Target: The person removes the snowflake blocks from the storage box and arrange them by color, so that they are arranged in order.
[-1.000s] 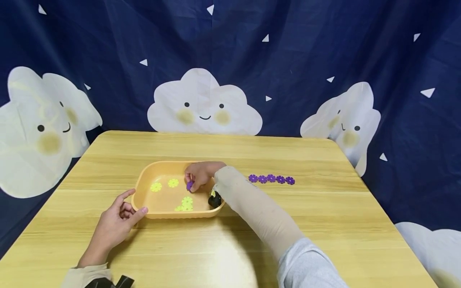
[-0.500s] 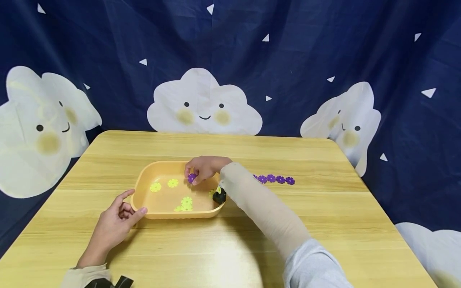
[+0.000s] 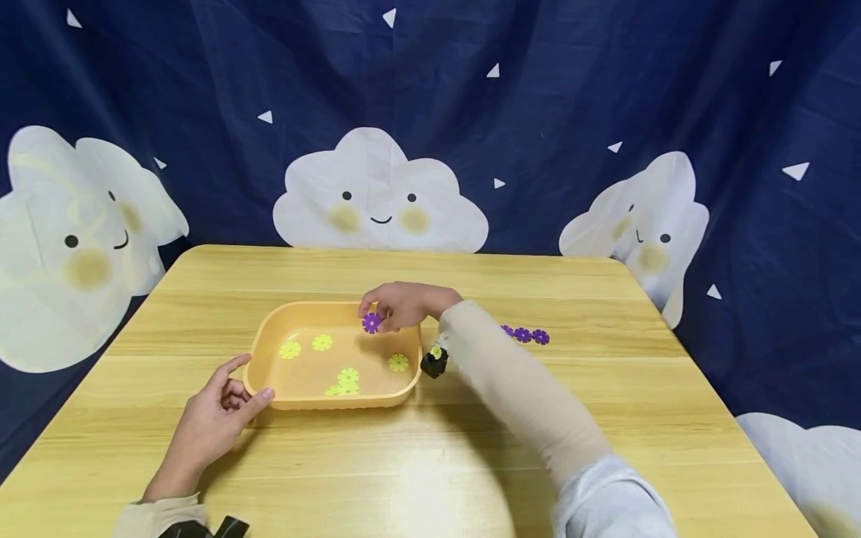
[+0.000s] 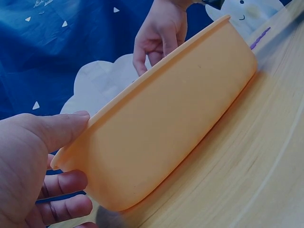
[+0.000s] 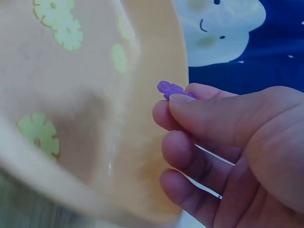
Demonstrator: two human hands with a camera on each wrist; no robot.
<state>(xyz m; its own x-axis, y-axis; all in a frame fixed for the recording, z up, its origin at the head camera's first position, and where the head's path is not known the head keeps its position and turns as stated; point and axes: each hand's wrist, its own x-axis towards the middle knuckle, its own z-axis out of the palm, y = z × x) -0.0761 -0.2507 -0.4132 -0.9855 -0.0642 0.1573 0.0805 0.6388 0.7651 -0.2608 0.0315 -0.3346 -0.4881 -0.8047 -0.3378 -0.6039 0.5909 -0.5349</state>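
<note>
An orange plastic basin [image 3: 323,403] sits left of centre on the table. At its left end my left hand [image 3: 214,420] grips the rim; the left wrist view has the thumb [image 4: 66,129] on the rim and fingers curled beneath it. Over the basin's far right part, my right hand [image 3: 409,305] pinches a purple notched snowflake disc [image 3: 371,323] between thumb and fingers. The right wrist view catches this disc [image 5: 172,89] nearly edge-on. Several yellow snowflake discs [image 3: 290,350] lie in the basin, one [image 3: 398,362] of them near its right end.
A row of purple snowflake discs [image 3: 523,335] lies on the wooden table [image 3: 639,418] right of the basin, its left part hidden behind the right sleeve [image 3: 518,388]. A dark blue curtain [image 3: 430,75] with clouds hangs behind the table.
My right hand has lifted the purple disc from low in the basin, moving up and to the right. A yellow disc at the right end is uncovered. My left hand stays put.
</note>
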